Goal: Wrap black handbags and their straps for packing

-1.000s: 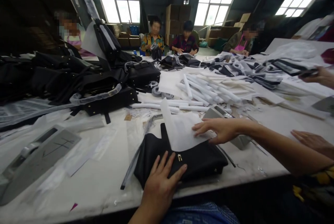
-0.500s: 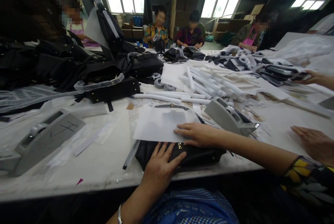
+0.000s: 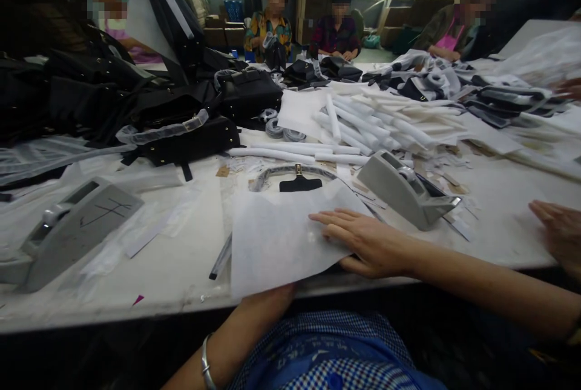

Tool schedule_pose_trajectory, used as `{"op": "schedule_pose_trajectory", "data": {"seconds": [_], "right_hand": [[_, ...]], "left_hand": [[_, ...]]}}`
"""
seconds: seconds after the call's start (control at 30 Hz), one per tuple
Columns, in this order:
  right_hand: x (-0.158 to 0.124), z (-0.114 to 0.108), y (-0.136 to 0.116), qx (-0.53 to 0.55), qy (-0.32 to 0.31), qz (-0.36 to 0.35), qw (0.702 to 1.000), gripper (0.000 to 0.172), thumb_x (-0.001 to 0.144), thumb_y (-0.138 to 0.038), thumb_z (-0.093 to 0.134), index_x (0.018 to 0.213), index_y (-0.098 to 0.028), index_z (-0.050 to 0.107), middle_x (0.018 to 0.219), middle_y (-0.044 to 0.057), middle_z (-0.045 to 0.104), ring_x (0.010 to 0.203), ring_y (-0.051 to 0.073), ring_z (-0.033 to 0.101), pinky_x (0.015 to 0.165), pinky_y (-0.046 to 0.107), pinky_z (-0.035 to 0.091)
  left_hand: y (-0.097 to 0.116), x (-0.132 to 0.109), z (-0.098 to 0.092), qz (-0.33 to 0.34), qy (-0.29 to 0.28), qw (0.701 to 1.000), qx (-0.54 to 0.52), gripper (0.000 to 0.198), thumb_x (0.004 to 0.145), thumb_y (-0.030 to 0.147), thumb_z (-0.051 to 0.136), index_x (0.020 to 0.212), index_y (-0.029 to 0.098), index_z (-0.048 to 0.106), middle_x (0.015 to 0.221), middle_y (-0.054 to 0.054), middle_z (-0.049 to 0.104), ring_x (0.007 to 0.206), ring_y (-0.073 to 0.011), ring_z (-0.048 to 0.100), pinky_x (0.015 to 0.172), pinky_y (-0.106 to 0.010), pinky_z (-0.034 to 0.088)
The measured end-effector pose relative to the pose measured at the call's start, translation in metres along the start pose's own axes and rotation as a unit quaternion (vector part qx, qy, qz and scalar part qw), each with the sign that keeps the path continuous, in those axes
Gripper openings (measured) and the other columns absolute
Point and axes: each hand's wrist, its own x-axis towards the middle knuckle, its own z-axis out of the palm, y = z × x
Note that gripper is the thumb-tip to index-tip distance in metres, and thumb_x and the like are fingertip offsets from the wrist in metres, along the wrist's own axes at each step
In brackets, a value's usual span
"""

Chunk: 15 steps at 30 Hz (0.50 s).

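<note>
White sheet (image 3: 276,235), thin and smooth, lies at the near edge of the table (image 3: 186,269), a black flap (image 3: 300,185) showing beyond; the right hand (image 3: 363,240) rests open on it, the left hand (image 3: 278,298) mostly underneath, its grip hidden.

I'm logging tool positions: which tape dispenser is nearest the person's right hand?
The tape dispenser right of the picture's centre, just beyond the right hand; the other dispenser stands well away, near the picture's left edge.

White table (image 3: 181,272) beneath black bags (image 3: 252,96); white rolls (image 3: 376,123); tape dispensers (image 3: 394,193)
</note>
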Motion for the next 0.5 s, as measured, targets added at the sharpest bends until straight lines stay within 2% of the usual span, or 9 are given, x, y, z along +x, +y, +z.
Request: {"op": "schedule_pose_trajectory", "data": {"seconds": [0.07,0.13,0.23,0.37,0.5], "right_hand": [[0.001,0.013,0.000,-0.017,-0.016,0.026,0.999,0.066,0.087,-0.025,0.057,0.150,-0.024,0.039,0.162,0.011,0.028,0.143,0.034,0.036,0.116,0.056,0.028],[0.000,0.021,-0.002,-0.033,-0.029,0.042,0.998,0.070,0.090,-0.025,0.055,0.155,-0.032,0.029,0.162,0.008,0.027,0.144,0.037,0.033,0.114,0.061,0.027],[-0.004,0.027,-0.006,-0.041,-0.028,0.044,0.998,0.071,0.091,-0.025,0.054,0.156,-0.034,0.026,0.163,0.005,0.027,0.145,0.039,0.030,0.114,0.063,0.026],[-0.013,0.030,-0.008,-0.041,-0.009,0.039,0.998,0.075,0.090,-0.023,0.055,0.157,-0.033,0.022,0.163,0.003,0.027,0.146,0.038,0.029,0.115,0.063,0.025],[-0.017,0.034,-0.007,-0.037,-0.002,0.040,0.998,0.077,0.089,-0.023,0.055,0.157,-0.032,0.021,0.163,0.003,0.027,0.146,0.038,0.029,0.115,0.062,0.024]], "left_hand": [[0.001,-0.001,-0.002,0.016,-0.001,0.999,0.039,0.054,0.096,0.017,0.051,0.147,0.031,0.043,0.144,-0.006,0.056,0.132,-0.0291,0.051,0.123,-0.055,0.018],[0.001,0.000,-0.004,0.040,-0.001,0.996,0.081,0.054,0.096,0.021,0.051,0.147,0.033,0.042,0.144,-0.005,0.056,0.130,-0.0295,0.054,0.123,-0.054,0.016],[0.002,-0.001,-0.004,0.043,0.002,0.994,0.101,0.053,0.095,0.025,0.052,0.147,0.032,0.043,0.141,-0.006,0.059,0.126,-0.0306,0.057,0.123,-0.055,0.016],[0.001,-0.003,0.004,0.012,0.022,0.994,0.102,0.053,0.094,0.022,0.051,0.147,0.026,0.043,0.144,-0.009,0.056,0.133,-0.0307,0.051,0.123,-0.054,0.021],[0.001,-0.007,0.010,0.016,0.041,0.994,0.105,0.057,0.093,0.024,0.054,0.148,0.026,0.042,0.146,-0.007,0.054,0.135,-0.0304,0.048,0.123,-0.051,0.022]]}}
